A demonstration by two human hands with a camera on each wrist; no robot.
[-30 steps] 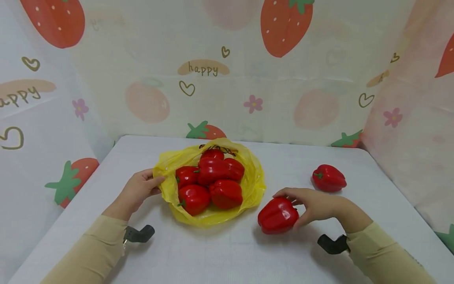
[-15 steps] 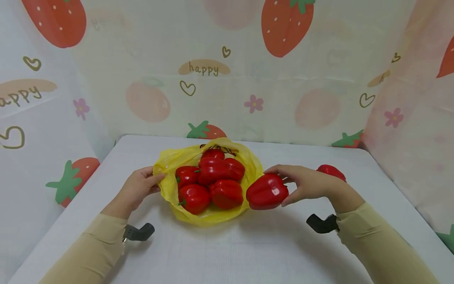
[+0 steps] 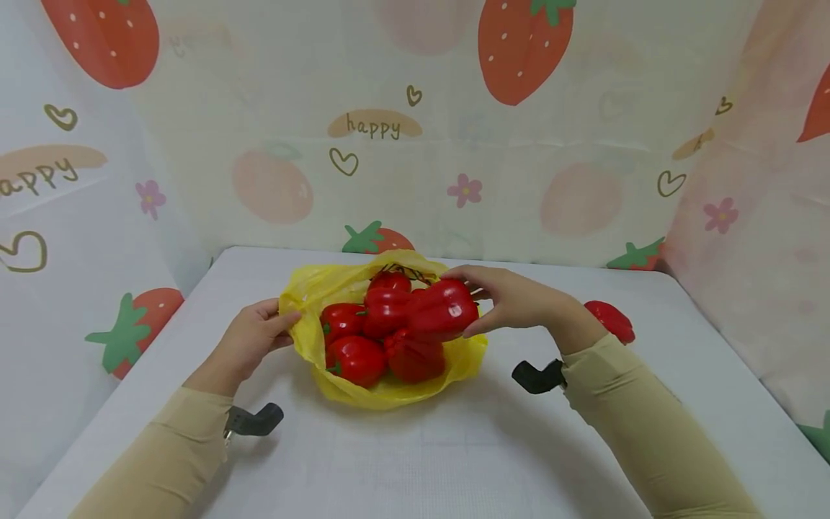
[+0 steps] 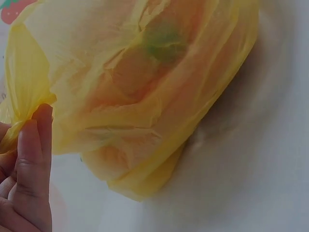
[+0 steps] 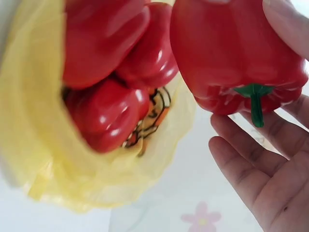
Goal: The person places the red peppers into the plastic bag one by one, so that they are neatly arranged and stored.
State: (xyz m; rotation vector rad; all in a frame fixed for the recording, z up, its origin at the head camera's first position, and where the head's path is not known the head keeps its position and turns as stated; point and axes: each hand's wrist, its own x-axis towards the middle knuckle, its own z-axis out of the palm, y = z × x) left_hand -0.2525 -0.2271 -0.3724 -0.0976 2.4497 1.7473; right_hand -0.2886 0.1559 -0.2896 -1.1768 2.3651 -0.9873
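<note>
A yellow plastic bag (image 3: 389, 398) lies with its mouth wide, and several red bell peppers (image 3: 357, 360) are piled inside. My left hand (image 3: 249, 344) pinches the bag's left rim between thumb and fingers; in the left wrist view the thin plastic (image 4: 29, 92) is bunched at the fingertips. Over the bag's right part, my right hand (image 3: 519, 301) holds another red bell pepper (image 3: 443, 310) by its sides. The right wrist view shows this pepper's green stem (image 5: 257, 108) toward the palm, above the bag's contents. It hides part of the peppers beneath it.
One more red bell pepper (image 3: 609, 321) lies on the white table (image 3: 402, 468) at the right, partly behind the right forearm. A printed cloth (image 3: 389, 187) with strawberries and hearts stands behind and at both sides. Black wrist mounts (image 3: 538, 376) stick out below the hands.
My right hand has lifted the bell pepper off the table and carried it left over the bag. The left hand stays at the rim, nearly still.
</note>
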